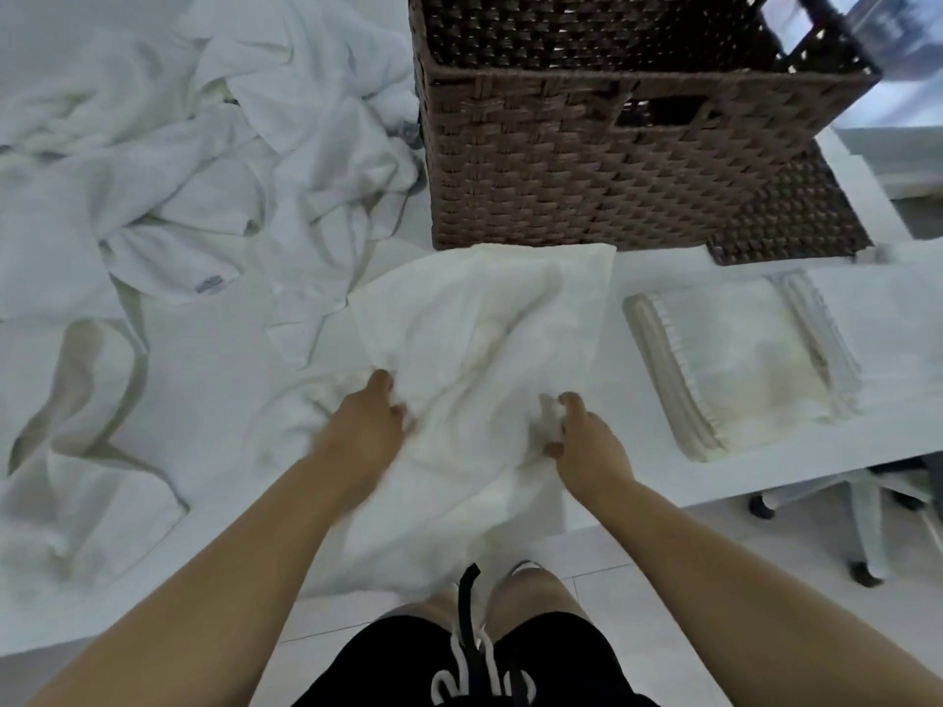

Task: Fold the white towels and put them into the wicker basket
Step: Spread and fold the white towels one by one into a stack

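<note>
— How is the white cotton towel being worked (474, 359) laid out relative to the dark brown woven wicker basket (587, 160)?
— Its long axis is run from the basket's near wall toward the person, the far edge lying just before the basket, the near end draped off the white table (714, 472).
— How is it held?
— A bunch of cloth is pinched by the right hand (587, 441); the fingers of the left hand (370, 421) are curled onto the fabric, though blur keeps a closed grip from being confirmed.
— Its look?
— Creased, unfolded, faintly yellowed.
— Anything else?
— A folded white towel stack (740, 359) is seen right of it, below the basket's near right corner; crumpled white towels (204, 145) are heaped left of the basket. The basket's far side is cut off.
</note>
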Motion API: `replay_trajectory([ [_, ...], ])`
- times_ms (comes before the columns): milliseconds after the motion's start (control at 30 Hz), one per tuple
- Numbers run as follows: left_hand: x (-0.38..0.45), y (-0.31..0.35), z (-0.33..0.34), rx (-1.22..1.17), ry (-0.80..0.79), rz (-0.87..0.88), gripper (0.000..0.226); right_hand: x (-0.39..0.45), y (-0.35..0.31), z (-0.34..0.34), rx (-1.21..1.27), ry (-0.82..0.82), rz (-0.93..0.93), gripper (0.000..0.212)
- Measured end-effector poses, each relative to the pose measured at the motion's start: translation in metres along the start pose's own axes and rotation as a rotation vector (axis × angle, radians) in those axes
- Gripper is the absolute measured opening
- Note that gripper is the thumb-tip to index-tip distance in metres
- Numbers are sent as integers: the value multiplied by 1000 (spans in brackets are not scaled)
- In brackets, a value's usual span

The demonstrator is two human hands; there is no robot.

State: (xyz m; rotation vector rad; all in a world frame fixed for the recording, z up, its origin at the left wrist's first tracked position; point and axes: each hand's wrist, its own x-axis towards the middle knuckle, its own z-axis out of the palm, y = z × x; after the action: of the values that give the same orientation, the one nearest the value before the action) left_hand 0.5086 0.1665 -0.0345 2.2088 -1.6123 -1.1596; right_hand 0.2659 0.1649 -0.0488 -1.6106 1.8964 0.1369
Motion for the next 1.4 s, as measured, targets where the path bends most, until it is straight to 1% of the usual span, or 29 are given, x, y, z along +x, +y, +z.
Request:
replay_trajectory([
  [133, 3, 6, -17, -91, 210, 18, 9, 12, 27, -27, -34, 156, 101, 44],
  [233, 9, 10, -30, -183, 347, -2, 22, 17, 44, -42, -18, 289, 190, 37],
  [300, 11, 13, -31, -266, 339, -54, 37, 17, 46, -45, 25, 322, 239, 34],
  [400, 7, 14, -23, -308, 244, -103, 75, 15, 43, -38, 154, 237, 283, 42],
  [467, 0, 10, -15, -287, 186, -124, 92, 12, 42, -29, 214, 170, 282, 36],
  [500, -4, 7, -10, -284, 171, -145, 94, 11, 44, -26, 238, 161, 280, 31],
  [533, -6, 1, -6, -283, 169, -169, 90, 11, 45, -25, 265, 166, 279, 26],
  [567, -8, -4, -3, -279, 174, -188, 79, 10, 46, -25, 297, 178, 276, 20],
  [633, -12, -13, 1, -251, 177, -184, 45, 8, 47, -32, 357, 199, 273, 12],
  [667, -15, -14, 1, -248, 170, -172, 35, 8, 48, -37, 387, 204, 266, 13],
  [700, -17, -14, 1, -267, 168, -161, 31, 7, 49, -43, 417, 209, 247, 17],
  [767, -20, -8, -2, -382, 187, -161, 29, 5, 49, -57, 473, 226, 191, 22],
  [833, -26, 3, -7, -549, 232, -161, 25, 4, 47, -74, 511, 257, 132, 22],
  [933, -40, 21, -22, -745, 369, -122, 18, 2, 44, -101, 650, 302, 73, 20],
  [1000, -49, 32, -35, -799, 462, -70, 14, -1, 43, -121, 715, 339, 26, 17],
  [1033, -55, 38, -42, -781, 507, -60, 15, -2, 43, -132, 751, 359, 2, 18],
  [1100, -66, 47, -56, -724, 601, -72, 32, -7, 43, -154, 834, 377, -23, 19],
  [1133, -70, 49, -63, -730, 623, -62, 39, -10, 42, -163, 858, 386, -33, 20],
  [1167, -75, 52, -69, -766, 621, -38, 41, -13, 41, -172, 862, 398, -40, 22],
  [1233, -84, 54, -77, -873, 566, -3, 37, -22, 38, -187, 834, 406, -53, 24],
  [1300, -93, 55, -82, -923, 551, -23, 48, -31, 36, -199, 795, 389, -76, 24],
  [1333, -98, 55, -83, -927, 554, -6, 48, -35, 36, -203, 785, 378, -83, 24],
  [1400, -110, 54, -84, -898, 567, 55, 34, -43, 38, -213, 758, 382, -101, 27],
])
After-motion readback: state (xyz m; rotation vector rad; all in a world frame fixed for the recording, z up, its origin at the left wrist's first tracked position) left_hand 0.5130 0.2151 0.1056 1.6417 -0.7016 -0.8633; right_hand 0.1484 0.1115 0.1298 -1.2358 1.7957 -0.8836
